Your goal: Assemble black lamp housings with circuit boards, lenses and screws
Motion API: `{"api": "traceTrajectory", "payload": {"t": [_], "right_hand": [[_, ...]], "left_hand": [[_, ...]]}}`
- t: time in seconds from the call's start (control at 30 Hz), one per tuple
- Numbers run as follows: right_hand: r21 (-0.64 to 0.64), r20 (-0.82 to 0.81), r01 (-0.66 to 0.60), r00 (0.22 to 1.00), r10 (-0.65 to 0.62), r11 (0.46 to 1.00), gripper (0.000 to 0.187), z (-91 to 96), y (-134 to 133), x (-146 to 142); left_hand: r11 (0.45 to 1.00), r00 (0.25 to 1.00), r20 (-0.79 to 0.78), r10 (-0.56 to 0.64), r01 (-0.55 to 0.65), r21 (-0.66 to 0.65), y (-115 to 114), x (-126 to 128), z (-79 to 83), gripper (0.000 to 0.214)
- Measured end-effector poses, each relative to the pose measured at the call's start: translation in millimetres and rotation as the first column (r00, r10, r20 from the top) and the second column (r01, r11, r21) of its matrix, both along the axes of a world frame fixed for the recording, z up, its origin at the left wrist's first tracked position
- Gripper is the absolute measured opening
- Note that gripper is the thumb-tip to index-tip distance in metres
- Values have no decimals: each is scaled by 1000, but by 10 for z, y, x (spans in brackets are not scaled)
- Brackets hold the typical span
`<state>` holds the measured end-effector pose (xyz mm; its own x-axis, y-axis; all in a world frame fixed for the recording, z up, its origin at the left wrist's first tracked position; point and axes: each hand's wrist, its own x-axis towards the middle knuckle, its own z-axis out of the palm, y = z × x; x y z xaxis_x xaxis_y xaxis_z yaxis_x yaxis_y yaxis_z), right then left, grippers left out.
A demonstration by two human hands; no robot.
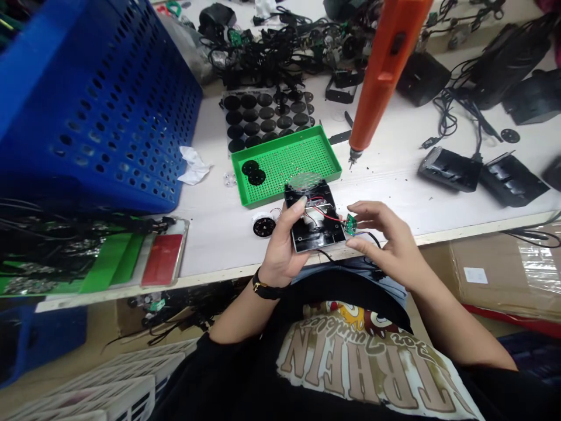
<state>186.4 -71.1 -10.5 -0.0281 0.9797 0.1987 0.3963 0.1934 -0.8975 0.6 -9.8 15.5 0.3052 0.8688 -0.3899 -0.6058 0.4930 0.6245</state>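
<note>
My left hand [287, 240] grips an open black plastic housing [319, 237], its thumb on the near-left rim. Inside the housing are a pale block and thin red and black wires. My right hand [392, 240] is just right of the housing, thumb and fingers around a small green circuit board [350, 224]; its exact contact points are hard to see. The red wire runs from the housing to this board. A dark cable trails below the board. Past the housing lies a green perforated tray [287, 202] holding black discs [256, 177].
An orange electric screwdriver [377, 82] hangs bit-down above the bench. A tall blue crate [100, 117] stands at left. Black round pieces [267, 113] lie in rows behind the tray. A small round speaker [264, 227] sits left of my hand; black housings [451, 169] lie right.
</note>
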Motion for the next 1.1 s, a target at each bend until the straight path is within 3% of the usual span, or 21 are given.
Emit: {"api": "traceTrajectory", "payload": {"t": [0.07, 0.13, 0.27, 0.4, 0.57, 0.67, 0.87, 1.1], "right_hand": [[53, 84, -4, 997, 0, 999, 49, -120, -49, -30], [146, 149, 29, 988, -51, 989, 42, -196, -85, -73], [245, 156, 109, 976, -150, 963, 34, -134, -121, -89], [230, 160, 28, 985, -66, 973, 33, 65, -68, -60], [183, 232, -232, 955, 187, 955, 24, 233, 124, -123], [115, 292, -308, 919, 264, 944, 16, 304, 225, -173], [111, 338, -318, 903, 265, 942, 23, 370, 283, -242], [188, 318, -232, 934, 165, 954, 25, 286, 269, -304]], "left_hand": [[1000, 1000, 18, -14, 15, -11, 22, -6, 0, 28], [1000, 999, 27, -17, 18, -18, 29, -8, -22, 29], [999, 999, -1, 46, -46, 19, 13, -21, -99, 31], [987, 987, -82, 136, -128, 96, -9, -46, -172, 38], [989, 994, -79, 74, -64, 133, -22, -69, -226, 42], [986, 996, -75, 47, -35, 163, -20, -81, -253, 45], [986, 998, -52, 45, -37, 163, 0, -96, -264, 56], [988, 995, -44, 85, -79, 130, 34, -73, -234, 46]]}}
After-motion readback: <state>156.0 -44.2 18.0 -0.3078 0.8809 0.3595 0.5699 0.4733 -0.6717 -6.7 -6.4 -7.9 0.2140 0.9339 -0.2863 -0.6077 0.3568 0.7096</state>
